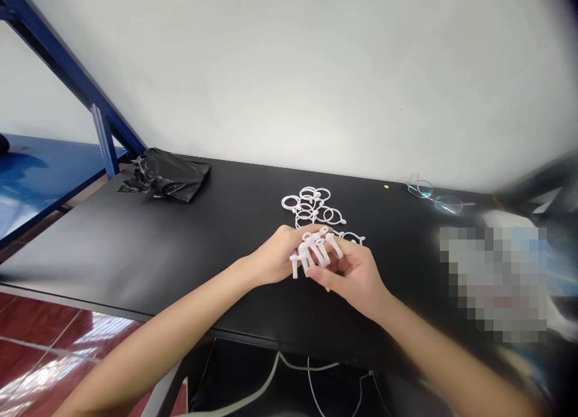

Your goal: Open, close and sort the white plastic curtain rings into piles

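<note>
Several white plastic curtain rings [316,252], each with a small eyelet, are bunched between my two hands above the black table. My left hand [282,254] grips the bunch from the left, its fingers mostly hidden behind the rings. From the right, my right hand [356,275] closes on the same bunch, thumb in front and fingers curled behind. Just beyond my hands lies a loose pile of more white rings [307,207] on the tabletop, its near part hidden by my hands.
A crumpled black plastic bag [169,175] lies at the back left of the black table [189,242]. Eyeglasses [433,196] rest near the wall at the right, and a blurred-out package [494,281] is at the right edge. Cables [266,384] hang below the table's front edge.
</note>
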### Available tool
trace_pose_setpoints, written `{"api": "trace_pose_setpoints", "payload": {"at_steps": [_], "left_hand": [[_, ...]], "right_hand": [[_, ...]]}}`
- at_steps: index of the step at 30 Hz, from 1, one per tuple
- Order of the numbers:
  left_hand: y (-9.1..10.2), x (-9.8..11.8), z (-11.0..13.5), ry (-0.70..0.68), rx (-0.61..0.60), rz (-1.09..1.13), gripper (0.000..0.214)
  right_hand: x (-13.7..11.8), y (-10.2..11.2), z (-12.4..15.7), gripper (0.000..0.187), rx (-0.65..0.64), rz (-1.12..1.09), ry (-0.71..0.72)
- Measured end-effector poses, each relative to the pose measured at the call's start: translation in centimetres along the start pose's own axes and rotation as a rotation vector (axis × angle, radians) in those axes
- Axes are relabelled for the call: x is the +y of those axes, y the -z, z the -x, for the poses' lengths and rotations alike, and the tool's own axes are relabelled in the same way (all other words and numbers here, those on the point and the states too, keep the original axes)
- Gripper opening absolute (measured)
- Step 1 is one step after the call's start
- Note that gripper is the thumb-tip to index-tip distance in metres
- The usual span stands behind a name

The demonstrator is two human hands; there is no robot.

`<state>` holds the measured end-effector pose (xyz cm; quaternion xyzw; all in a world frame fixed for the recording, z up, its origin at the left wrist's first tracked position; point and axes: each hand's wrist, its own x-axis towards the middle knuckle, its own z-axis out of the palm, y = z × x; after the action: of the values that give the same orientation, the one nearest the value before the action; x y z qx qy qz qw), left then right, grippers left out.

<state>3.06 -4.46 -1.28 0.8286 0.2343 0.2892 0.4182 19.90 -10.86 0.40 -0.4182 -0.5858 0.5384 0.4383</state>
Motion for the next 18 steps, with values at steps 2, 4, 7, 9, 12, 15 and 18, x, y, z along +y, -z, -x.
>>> {"api": "trace_pose_setpoints", "payload": {"at_steps": [2,4,7,9,12,15,18], "left_hand": [[0.0,-0.05,0.0,0.018,-0.011,-0.021,0.036],[0.07,-0.05,-0.01,0.029,-0.03,-0.026,0.038],[0.33,0.04,-0.07,0.018,-0.051,-0.006,0.044],[0.58,0.18,-0.13,0.024,-0.029,-0.032,0.049],[0.86,0.36,-0.2,0.032,0.036,-0.2,0.036],[0.91,0.28,-0.2,-0.058,0.059,-0.459,0.016],[0.82,-0.01,-0.16,-0.116,0.014,-0.576,0.02]], "right_hand": [[0.01,-0.24,-0.05,0.021,-0.028,0.025,-0.034],[0.06,-0.33,-0.07,0.019,-0.085,0.005,-0.098],[0.14,-0.19,-0.22,0.02,-0.106,-0.074,-0.137],[0.15,-0.03,-0.41,0.023,-0.084,-0.115,-0.121],[0.14,0.18,-0.67,0.025,-0.049,-0.147,-0.108],[0.21,0.4,-0.71,0.031,-0.085,-0.179,-0.114],[0.35,0.54,-0.46,0.036,-0.128,-0.152,-0.086]]}}
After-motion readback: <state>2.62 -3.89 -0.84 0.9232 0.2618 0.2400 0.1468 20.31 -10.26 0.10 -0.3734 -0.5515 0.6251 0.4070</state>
